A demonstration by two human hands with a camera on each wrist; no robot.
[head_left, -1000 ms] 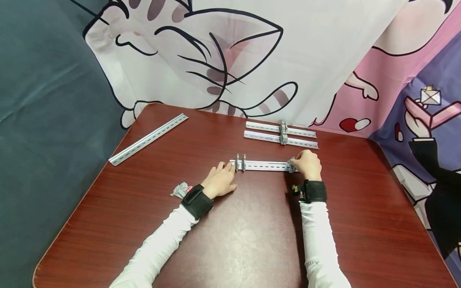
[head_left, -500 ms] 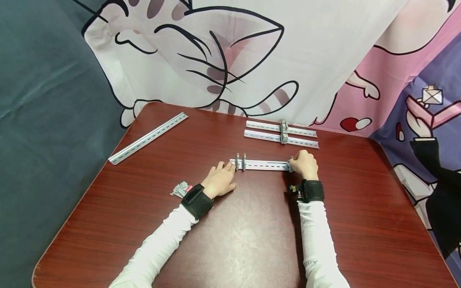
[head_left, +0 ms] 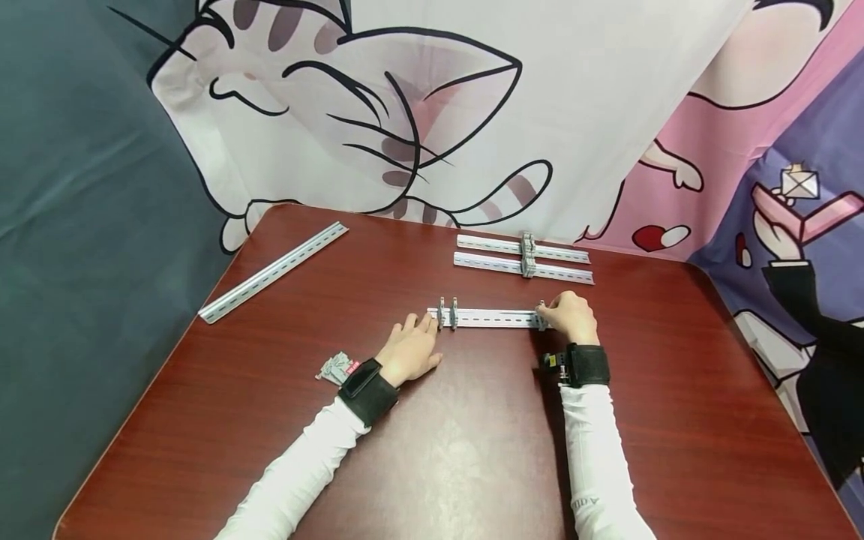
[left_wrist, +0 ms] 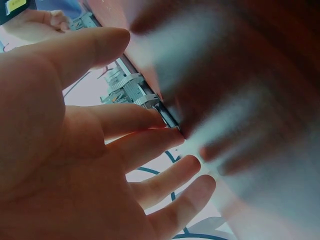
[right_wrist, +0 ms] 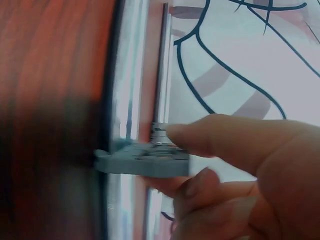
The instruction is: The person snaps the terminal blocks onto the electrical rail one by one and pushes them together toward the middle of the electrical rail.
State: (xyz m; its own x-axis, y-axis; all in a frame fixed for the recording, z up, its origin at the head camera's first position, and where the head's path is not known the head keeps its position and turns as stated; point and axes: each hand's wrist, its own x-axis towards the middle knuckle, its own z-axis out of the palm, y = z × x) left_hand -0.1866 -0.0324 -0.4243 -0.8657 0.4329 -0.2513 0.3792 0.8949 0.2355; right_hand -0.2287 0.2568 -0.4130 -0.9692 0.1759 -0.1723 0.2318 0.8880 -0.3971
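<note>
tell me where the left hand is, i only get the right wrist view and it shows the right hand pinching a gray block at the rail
Observer: The left hand has its fingertips at the left end of the DIN rail.
Operator: anything on that rail besides the gray block i can see
Observer: Yes, two more gray blocks stand upright near that left end.
Operator: any loose parts over on the left side of the table
Observer: A small cluster of gray pieces lies right beside the black band on the left wrist, as the head view shows it.
</note>
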